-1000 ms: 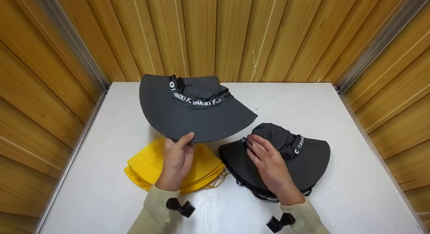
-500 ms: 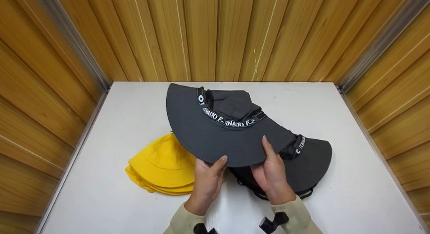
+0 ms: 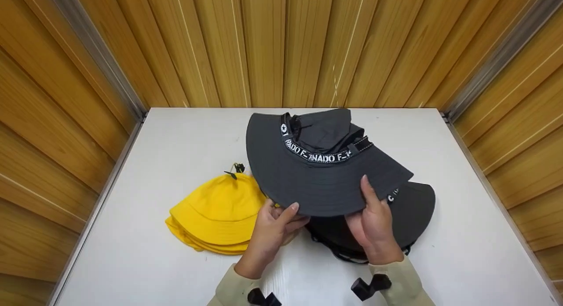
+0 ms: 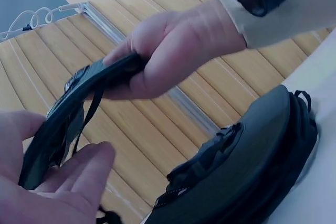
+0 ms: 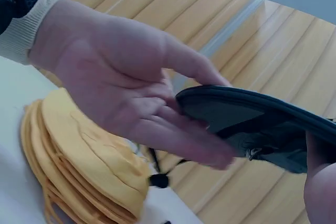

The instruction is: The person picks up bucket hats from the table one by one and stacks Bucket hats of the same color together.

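Observation:
A dark grey wide-brimmed sun hat (image 3: 303, 189) with a white-lettered band is held up, crown away from me. My left hand (image 3: 270, 233) pinches its near brim edge, thumb on top and fingers beneath. Farther right along the brim, my right hand (image 3: 376, 227) grips it the same way. Below the hat lies a stack of black brimmed hats (image 3: 415, 213), partly hidden by it and by my right hand. In the right wrist view, a black cord lock (image 5: 159, 180) dangles on a cord beneath my right hand (image 5: 121, 82).
Several nested yellow bucket hats (image 3: 211, 211) lie on the white table (image 3: 118, 218), left of my left hand. Wood-patterned panels (image 3: 264, 46) enclose the table at the back and both sides. Metal strips (image 3: 103, 68) run up the corners.
The grey hat has moved right, from above the yellow stack to over the black one. My right hand has left its place above the black hats and taken hold of the brim.

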Motion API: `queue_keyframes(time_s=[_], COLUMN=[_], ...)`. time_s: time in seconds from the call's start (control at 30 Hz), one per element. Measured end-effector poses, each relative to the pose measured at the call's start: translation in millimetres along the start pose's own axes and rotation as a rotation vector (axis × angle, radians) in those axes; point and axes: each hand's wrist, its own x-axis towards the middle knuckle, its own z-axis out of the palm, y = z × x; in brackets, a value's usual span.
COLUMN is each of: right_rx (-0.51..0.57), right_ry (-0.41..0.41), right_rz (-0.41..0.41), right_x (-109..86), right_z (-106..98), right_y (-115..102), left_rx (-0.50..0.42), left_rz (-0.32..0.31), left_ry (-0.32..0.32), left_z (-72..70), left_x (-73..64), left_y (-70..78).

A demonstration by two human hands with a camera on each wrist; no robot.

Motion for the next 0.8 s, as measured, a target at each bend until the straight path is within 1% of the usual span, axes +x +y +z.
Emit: queue_keyframes(time_s=[0.03, 0.1, 0.17, 0.2, 0.27, 0.4, 0.47, 0.5, 0.57, 0.63, 0.7, 0.73, 0.8], right_rx=[-0.006, -0.007, 0.0, 0.008, 0.027, 0.055, 0.065, 0.069, 0.077, 0.083, 0.087, 0.083, 0.066], right_ry=[-0.01, -0.036, -0.058, -0.071, -0.1, -0.141, -0.151, -0.158, -0.163, -0.168, -0.182, -0.188, -0.2], right_rz=[-0.013, -0.034, -0.05, -0.057, -0.07, -0.078, -0.064, -0.056, -0.039, -0.025, -0.008, 0.001, 0.022], right_x=[0.0, 0.4, 0.7, 0.6, -0.6, -5.3, -8.1, -9.1, -10.1, -9.8, -8.7, -8.1, -6.8], right_z=[-1.4, -4.3, -6.9, -8.1, -10.4, -13.4, -14.6, -15.3, -17.6, -20.7, -24.9, -27.4, -32.4], right_y=[-3.4, -11.5, -20.4, -25.1, -34.4, -49.3, -53.9, -55.9, -59.5, -63.4, -67.8, -70.0, -74.5], left_rx=[0.032, 0.066, 0.083, 0.082, 0.087, 0.12, 0.101, 0.08, 0.003, -0.082, -0.14, -0.158, -0.156], left_rz=[-0.015, -0.041, -0.058, -0.054, -0.039, 0.035, 0.054, 0.06, 0.062, 0.06, 0.061, 0.062, 0.067], left_ry=[-0.003, 0.002, 0.021, 0.032, 0.071, 0.183, 0.225, 0.231, 0.226, 0.196, 0.155, 0.141, 0.122], left_z=[-2.0, -6.0, -10.4, -12.5, -16.4, -23.8, -28.3, -30.7, -35.4, -39.3, -42.3, -43.2, -44.4], left_x=[1.1, 3.6, 7.0, 9.0, 13.7, 25.2, 30.6, 33.5, 38.8, 43.2, 46.6, 47.9, 49.2], left_y=[1.5, 5.8, 12.0, 15.4, 22.4, 35.1, 40.2, 42.3, 45.9, 48.8, 51.0, 52.0, 53.6])
